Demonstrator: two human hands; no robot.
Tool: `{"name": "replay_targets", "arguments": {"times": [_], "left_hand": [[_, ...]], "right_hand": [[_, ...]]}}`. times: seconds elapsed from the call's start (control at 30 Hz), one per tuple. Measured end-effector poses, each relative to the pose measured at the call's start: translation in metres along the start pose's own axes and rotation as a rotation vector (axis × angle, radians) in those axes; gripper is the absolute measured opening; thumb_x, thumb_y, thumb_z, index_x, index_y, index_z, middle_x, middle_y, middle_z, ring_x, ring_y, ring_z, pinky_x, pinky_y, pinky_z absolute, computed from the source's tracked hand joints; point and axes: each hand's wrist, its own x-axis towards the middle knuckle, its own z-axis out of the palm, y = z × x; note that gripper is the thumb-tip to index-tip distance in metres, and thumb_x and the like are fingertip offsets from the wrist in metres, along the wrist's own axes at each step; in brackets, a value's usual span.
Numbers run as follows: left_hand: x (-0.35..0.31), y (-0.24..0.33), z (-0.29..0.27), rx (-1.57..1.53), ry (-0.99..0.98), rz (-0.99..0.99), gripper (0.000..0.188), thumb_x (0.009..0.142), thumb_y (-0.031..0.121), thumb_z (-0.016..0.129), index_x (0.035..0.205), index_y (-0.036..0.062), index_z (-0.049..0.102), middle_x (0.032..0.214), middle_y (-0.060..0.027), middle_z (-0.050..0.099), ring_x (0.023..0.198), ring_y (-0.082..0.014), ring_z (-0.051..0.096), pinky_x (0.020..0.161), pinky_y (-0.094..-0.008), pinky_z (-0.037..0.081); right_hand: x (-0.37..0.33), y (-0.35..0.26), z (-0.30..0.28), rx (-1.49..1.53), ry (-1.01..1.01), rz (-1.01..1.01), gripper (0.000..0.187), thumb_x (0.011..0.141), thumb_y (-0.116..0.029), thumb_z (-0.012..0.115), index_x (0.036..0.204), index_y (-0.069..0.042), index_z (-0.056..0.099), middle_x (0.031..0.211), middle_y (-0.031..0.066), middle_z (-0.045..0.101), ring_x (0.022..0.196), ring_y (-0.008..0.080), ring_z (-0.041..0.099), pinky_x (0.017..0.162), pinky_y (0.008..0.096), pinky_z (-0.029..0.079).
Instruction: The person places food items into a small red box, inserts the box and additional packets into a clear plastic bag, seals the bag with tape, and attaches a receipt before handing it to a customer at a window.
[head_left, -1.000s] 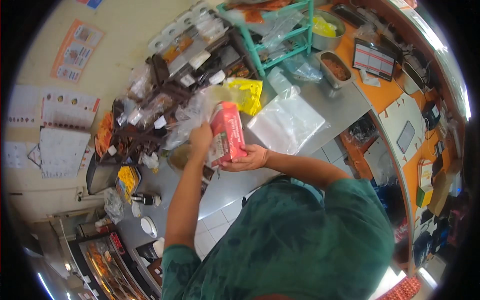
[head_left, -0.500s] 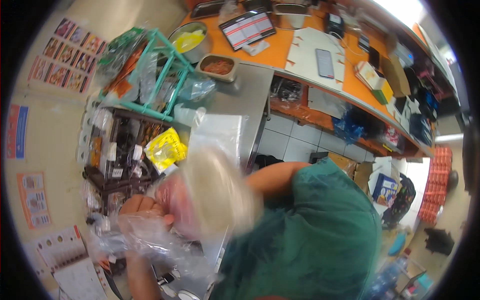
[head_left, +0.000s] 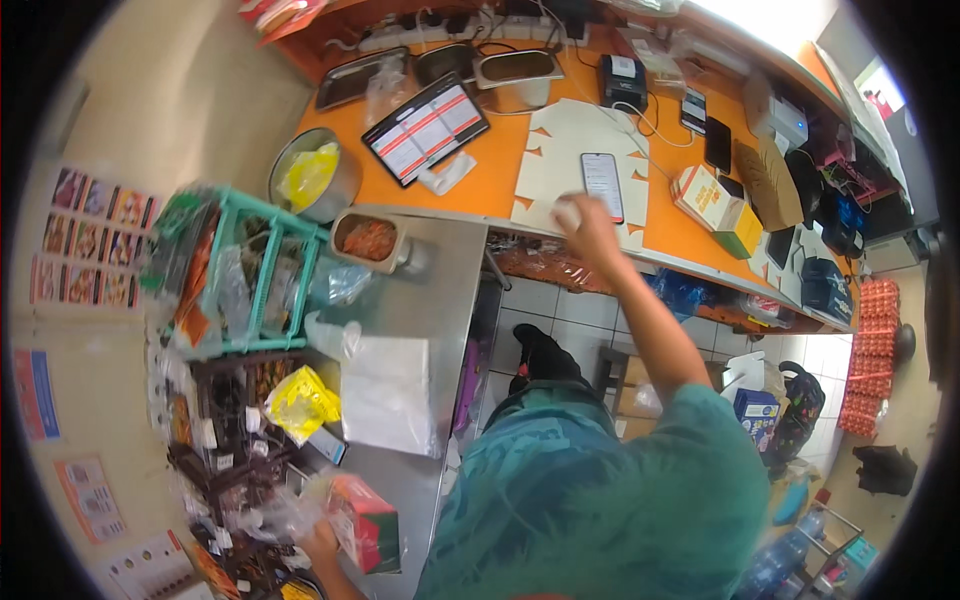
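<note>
At the lower left, my left hand is closed on a clear plastic bag. A red and green box sits in or against this bag, beside the fingers. My right hand is stretched forward over the front edge of the orange counter, its fingers curled and slightly blurred. Something small and white shows at those fingertips; its kind is unclear. Just beyond them lies a lit phone on a cream card sheet with cut slots.
A steel table holds a white bag stack, a yellow packet, a pan of red food and a teal rack. On the counter are a tablet, a pot and a small box.
My right arm has swung from the lower left to the counter by the phone. The blurred pale bundle between my hands is gone from there; the red and green box now shows beside my left hand.
</note>
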Motion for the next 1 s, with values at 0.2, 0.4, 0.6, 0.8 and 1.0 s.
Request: {"name": "replay_targets", "arguments": {"times": [0.2,0.4,0.6,0.8,1.0], "left_hand": [[-0.095,-0.068,0.072,0.621,-0.101,-0.113,0.036,0.096,0.014,0.059,0.128,-0.0011,0.060,0.125,-0.0225,0.063,0.114,-0.0388,0.060,0.099,-0.0523,0.046],[-0.095,-0.046,0.118,0.933,-0.642,-0.504,0.035,0.097,0.023,0.052,0.118,-0.0002,0.067,0.117,-0.0237,0.067,0.106,-0.0382,0.066,0.091,-0.0510,0.050],[-0.055,-0.006,0.151,0.726,-0.659,-0.924,0.044,0.101,0.030,0.040,0.105,-0.0009,0.071,0.093,-0.0211,0.073,0.084,-0.0409,0.071,0.078,-0.0520,0.053],[-0.068,0.032,0.192,0.779,0.441,-1.289,0.055,0.100,0.037,0.037,0.091,-0.0033,0.073,0.093,-0.0253,0.072,0.088,-0.0426,0.071,0.081,-0.0513,0.057],[-0.066,0.026,0.191,0.544,0.147,-1.826,0.052,0.098,0.041,0.040,0.101,-0.0014,0.070,0.102,-0.0220,0.072,0.093,-0.0413,0.071,0.085,-0.0493,0.058]], "right_hand": [[0.088,0.107,-0.015,-0.561,-0.016,0.055,0.060,0.084,-0.059,0.067,0.126,-0.016,0.066,0.150,0.0182,0.041,0.136,0.0376,0.037,0.108,0.0552,0.033],[0.099,0.127,-0.004,-0.586,-0.226,0.029,0.067,0.083,-0.065,0.064,0.131,-0.018,0.064,0.155,0.0225,0.033,0.144,0.0402,0.027,0.114,0.0573,0.025],[0.078,0.128,-0.029,-0.388,-0.024,0.109,0.073,0.081,-0.054,0.074,0.133,-0.006,0.056,0.138,0.0259,0.051,0.128,0.0436,0.048,0.105,0.0511,0.040],[0.042,0.136,-0.025,-0.268,-0.059,0.056,0.073,0.080,-0.049,0.076,0.134,-0.004,0.054,0.129,0.0239,0.058,0.121,0.0412,0.052,0.101,0.0510,0.042],[0.030,0.139,-0.012,-0.443,0.002,-0.088,0.073,0.079,-0.050,0.076,0.134,-0.007,0.055,0.128,0.0209,0.057,0.118,0.0404,0.051,0.099,0.0521,0.040]]}}
